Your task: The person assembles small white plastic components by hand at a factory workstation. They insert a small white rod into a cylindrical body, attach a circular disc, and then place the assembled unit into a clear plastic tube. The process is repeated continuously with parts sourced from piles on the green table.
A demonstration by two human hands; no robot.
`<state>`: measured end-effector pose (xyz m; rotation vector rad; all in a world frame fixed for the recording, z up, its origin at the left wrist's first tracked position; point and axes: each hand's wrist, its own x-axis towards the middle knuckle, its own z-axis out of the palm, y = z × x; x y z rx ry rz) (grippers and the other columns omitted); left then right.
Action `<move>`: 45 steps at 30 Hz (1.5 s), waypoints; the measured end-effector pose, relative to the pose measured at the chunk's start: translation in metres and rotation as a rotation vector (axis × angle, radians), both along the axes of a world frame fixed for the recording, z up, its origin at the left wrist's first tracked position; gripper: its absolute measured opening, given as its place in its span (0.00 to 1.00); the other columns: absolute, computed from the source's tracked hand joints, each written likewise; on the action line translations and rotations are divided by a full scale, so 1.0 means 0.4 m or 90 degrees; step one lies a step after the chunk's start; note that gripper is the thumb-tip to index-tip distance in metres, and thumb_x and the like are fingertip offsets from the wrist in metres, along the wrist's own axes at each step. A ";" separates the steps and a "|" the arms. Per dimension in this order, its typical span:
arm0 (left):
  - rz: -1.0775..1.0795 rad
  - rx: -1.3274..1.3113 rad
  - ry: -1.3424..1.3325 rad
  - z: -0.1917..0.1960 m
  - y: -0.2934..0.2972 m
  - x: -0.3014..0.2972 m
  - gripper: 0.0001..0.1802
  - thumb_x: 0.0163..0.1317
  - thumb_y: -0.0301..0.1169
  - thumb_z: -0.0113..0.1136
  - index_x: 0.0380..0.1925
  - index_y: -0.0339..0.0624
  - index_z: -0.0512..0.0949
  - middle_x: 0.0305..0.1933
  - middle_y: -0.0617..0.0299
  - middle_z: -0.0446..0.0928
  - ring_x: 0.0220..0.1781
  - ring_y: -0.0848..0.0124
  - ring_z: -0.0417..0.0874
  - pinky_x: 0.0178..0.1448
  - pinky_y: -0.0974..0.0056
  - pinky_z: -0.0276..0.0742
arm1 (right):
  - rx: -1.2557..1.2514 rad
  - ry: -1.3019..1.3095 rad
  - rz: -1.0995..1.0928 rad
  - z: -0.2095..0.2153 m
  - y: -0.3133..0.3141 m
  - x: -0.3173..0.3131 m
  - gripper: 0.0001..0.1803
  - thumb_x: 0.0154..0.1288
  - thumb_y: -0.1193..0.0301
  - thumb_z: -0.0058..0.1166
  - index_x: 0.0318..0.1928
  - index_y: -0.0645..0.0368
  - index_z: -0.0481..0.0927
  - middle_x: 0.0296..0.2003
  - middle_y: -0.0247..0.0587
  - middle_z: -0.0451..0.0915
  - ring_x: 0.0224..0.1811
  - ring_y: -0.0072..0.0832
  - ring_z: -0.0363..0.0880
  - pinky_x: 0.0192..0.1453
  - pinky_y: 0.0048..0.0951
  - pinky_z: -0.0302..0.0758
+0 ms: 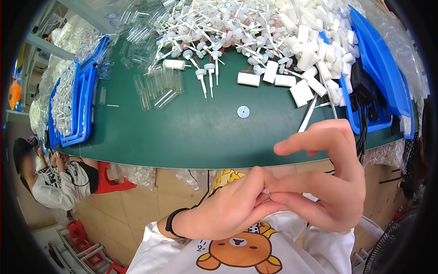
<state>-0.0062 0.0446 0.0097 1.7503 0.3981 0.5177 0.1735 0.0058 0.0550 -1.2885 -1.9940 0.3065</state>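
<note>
In front of my chest, just off the table's near edge, my two hands meet at the fingertips. My left hand (223, 208), with a black band at the wrist, pinches a small white piece (265, 191); most of it is hidden by the fingers. My right hand (335, 180) grips the same piece between thumb and index finger, its other fingers curled and raised. On the green table (191, 137) beyond lies a pale blue disc (243, 112) with a centre hole. Farther back are thin white stems with translucent caps (201, 78) and white cylinders (248, 79).
Clear tubes (142, 93) lie at the left, near stacked blue trays (84, 109) holding small parts. A large blue bin (381, 68) stands at the right beside a black device with cables (362, 82). White tweezers (308, 114) lie near it. Another person (59, 182) sits at far left.
</note>
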 end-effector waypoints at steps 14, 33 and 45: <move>0.022 0.092 -0.226 -0.022 -0.008 -0.007 0.18 0.47 0.25 0.66 0.34 0.34 0.67 0.23 0.60 0.69 0.21 0.68 0.69 0.22 0.67 0.65 | -0.032 0.312 0.200 0.053 -0.078 0.041 0.11 0.66 0.70 0.41 0.41 0.63 0.58 0.33 0.56 0.76 0.29 0.43 0.80 0.28 0.36 0.80; 0.034 0.254 -0.251 0.000 -0.005 -0.006 0.19 0.43 0.19 0.65 0.36 0.28 0.68 0.18 0.62 0.62 0.16 0.70 0.62 0.18 0.68 0.59 | -0.031 0.158 0.087 0.063 -0.129 -0.017 0.19 0.65 0.72 0.45 0.54 0.62 0.59 0.40 0.51 0.77 0.37 0.44 0.78 0.43 0.36 0.77; 0.145 0.244 -0.059 -0.002 0.008 0.015 0.14 0.42 0.23 0.69 0.30 0.35 0.76 0.19 0.62 0.67 0.19 0.69 0.68 0.23 0.67 0.62 | 0.088 0.130 -0.078 -0.036 -0.092 -0.030 0.13 0.55 0.73 0.57 0.37 0.64 0.69 0.24 0.42 0.79 0.18 0.29 0.74 0.25 0.24 0.71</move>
